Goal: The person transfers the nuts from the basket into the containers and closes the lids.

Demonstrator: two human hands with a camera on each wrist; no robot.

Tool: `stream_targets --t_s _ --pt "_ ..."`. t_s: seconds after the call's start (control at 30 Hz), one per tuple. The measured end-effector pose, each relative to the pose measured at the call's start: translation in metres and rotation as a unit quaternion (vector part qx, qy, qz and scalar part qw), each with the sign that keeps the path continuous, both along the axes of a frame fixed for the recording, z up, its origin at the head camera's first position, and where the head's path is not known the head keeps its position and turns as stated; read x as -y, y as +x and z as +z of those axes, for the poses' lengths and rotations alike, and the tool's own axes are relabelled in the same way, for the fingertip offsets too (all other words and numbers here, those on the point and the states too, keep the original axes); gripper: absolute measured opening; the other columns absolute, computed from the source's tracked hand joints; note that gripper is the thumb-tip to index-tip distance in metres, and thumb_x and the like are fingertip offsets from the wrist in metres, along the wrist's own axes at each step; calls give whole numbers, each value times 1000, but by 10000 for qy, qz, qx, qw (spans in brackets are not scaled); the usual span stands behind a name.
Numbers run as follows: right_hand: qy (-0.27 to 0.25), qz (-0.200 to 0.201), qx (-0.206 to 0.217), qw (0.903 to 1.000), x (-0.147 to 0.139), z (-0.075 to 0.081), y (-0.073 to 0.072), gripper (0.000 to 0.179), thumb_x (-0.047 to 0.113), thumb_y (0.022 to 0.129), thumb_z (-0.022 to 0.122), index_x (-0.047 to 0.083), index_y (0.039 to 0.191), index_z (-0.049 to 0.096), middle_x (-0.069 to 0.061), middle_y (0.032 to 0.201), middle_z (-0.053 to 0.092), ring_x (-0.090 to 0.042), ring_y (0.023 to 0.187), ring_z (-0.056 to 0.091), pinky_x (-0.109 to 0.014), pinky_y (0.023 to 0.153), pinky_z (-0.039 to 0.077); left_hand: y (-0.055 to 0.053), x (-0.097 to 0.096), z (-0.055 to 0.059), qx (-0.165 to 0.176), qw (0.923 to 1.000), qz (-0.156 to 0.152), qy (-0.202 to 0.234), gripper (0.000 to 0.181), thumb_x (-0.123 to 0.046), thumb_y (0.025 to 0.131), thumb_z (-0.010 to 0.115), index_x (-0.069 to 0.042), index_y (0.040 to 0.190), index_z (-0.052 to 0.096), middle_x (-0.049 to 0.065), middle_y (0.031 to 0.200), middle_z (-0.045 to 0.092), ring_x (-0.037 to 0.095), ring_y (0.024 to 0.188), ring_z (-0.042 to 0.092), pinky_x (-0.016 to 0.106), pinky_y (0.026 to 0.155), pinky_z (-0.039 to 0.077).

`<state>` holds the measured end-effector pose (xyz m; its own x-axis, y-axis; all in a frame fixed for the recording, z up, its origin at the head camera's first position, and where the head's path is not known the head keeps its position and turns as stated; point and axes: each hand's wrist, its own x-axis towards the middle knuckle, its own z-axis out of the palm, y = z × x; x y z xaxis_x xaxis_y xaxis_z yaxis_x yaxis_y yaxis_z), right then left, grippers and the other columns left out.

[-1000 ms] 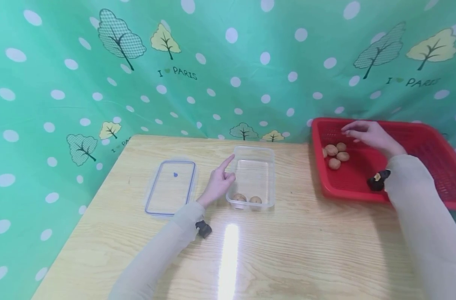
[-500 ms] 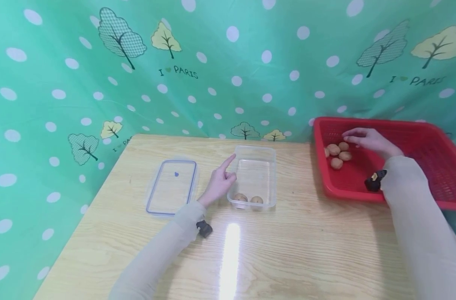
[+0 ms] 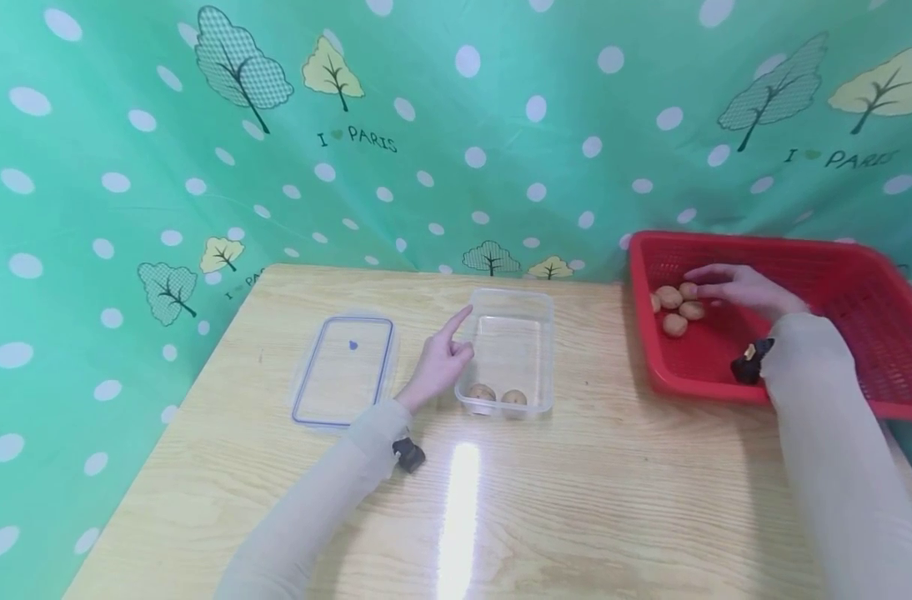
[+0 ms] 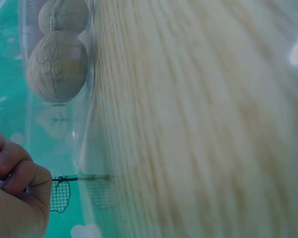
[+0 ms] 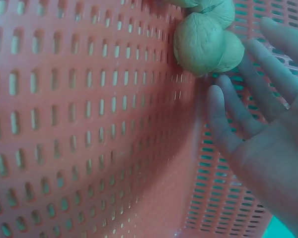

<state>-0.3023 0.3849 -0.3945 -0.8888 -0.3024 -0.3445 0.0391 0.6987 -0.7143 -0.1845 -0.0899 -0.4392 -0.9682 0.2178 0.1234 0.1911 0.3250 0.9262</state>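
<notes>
My left hand [image 3: 443,367] is at the left rim of a clear plastic container [image 3: 512,343], its index finger extended along that side. In the left wrist view, other fingers [image 4: 27,173] curl beside the container wall; whether they grip the rim I cannot tell. Two walnuts [image 4: 58,64] lie at the container's near end. My right hand [image 3: 744,290] reaches into a red basket [image 3: 734,390]. Its fingers are spread, with the tips right by a walnut [image 3: 688,291], and the palm holds nothing. Several walnuts [image 5: 199,44] cluster at the basket's left side.
A clear lid with a blue seal [image 3: 343,372] lies flat on the wooden table [image 3: 576,508], left of the container. Behind the table hangs a green dotted cloth [image 3: 426,125]. The basket's slotted wall [image 5: 89,99] rises around my right hand.
My right hand has lowered in the basket and its fingertips have come down to the walnuts at the back. My left hand and the container have stayed where they were.
</notes>
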Motion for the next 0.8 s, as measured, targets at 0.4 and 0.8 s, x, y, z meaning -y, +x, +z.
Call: stream_targets --t_s 0.4,0.8 --pt "-269 39 821 9963 -3 1 2 66 22 92 65 0 144 32 -21 135 41 -30 114 45 -41 86 49 -5 2 -8 -72 10000 49 0 64 4 88 51 -5 149 34 -7 46 35 7 38 29 20 38 25" --pt "-354 -37 629 9974 -4 -2 5 61 21 90 67 2 140 38 -20 132 42 -32 113 45 -44 85 51 -5 2 -11 -110 9999 20 -17 62 5 90 51 -4 149 34 -5 47 35 4 37 29 22 37 25"
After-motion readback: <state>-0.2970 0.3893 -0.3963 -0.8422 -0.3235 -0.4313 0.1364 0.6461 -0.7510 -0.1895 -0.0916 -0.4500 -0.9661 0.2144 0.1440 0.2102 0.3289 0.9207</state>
